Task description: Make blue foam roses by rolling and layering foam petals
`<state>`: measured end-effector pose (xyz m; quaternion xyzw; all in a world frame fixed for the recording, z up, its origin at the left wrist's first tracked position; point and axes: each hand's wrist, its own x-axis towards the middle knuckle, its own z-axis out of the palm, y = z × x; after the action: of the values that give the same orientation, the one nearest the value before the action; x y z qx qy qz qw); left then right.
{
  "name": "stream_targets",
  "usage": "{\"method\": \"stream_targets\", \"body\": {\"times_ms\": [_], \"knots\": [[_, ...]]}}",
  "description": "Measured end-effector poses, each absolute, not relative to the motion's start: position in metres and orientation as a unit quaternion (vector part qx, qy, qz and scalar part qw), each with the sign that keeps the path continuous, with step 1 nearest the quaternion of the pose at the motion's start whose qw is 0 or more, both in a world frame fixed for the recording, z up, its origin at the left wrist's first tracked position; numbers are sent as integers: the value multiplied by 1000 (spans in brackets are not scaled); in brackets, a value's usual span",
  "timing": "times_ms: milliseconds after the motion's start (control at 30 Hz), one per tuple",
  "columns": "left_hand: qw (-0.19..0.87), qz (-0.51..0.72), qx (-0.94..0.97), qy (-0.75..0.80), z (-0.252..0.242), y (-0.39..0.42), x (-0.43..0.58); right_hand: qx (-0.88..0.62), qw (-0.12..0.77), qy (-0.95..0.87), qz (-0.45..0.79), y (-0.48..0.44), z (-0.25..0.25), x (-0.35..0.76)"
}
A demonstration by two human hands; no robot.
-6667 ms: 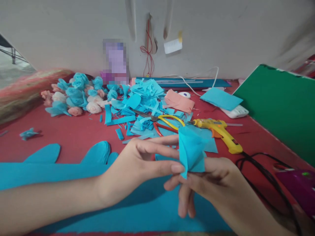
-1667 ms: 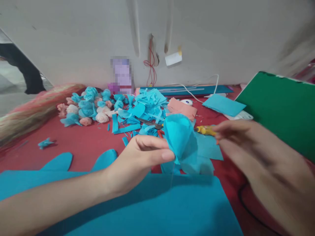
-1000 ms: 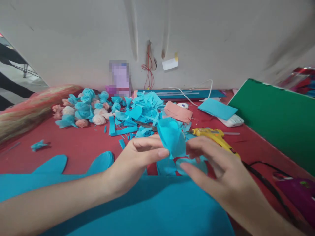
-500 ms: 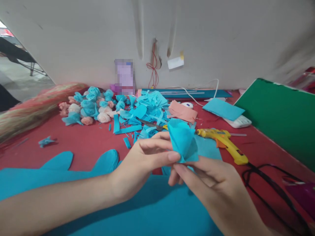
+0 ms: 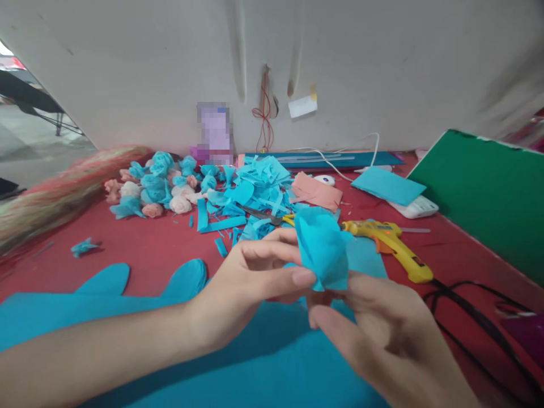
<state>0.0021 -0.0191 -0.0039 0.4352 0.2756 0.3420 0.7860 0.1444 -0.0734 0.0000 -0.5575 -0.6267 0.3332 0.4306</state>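
Observation:
A blue crepe-paper flower (image 5: 323,249) with overlapping petals stands upright between my hands, its base low. My left hand (image 5: 255,277) pinches it near the base, thumb in front and fingers behind the petals. Just right of and below the flower is my right hand (image 5: 374,334), its thumb held away from the index finger, which reaches the flower's lower right edge. Part of the right fingers is hidden behind the flower's base. Under both hands lies a large blue paper sheet (image 5: 238,362).
Paper roses (image 5: 157,187) in blue, pink and white are heaped at back left, beside blue paper scraps (image 5: 263,181) and scissors (image 5: 276,220). A yellow glue gun (image 5: 395,243) with a black cord (image 5: 480,317) lies right. A green board (image 5: 488,198) leans at far right.
My right thumb has come down and away from the flower's base. The flower, still in my left hand, sits slightly further right and has turned a little.

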Motion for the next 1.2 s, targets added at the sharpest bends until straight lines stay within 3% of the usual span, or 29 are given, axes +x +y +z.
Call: {"method": "stream_targets", "body": {"times_ms": [200, 333, 567, 1200], "knots": [[764, 380, 458, 250, -2, -16, 2, -510, 527, -571, 369, -60, 4, 150], [788, 332, 470, 218, -2, -16, 3, -440, 474, -594, 478, -50, 6, 154], [834, 295, 425, 190, -2, -16, 2, -334, 405, -645, 555, -51, 6, 164], [816, 311, 445, 200, -6, -12, 2, -366, 463, -621, 516, -47, 3, 160]]}}
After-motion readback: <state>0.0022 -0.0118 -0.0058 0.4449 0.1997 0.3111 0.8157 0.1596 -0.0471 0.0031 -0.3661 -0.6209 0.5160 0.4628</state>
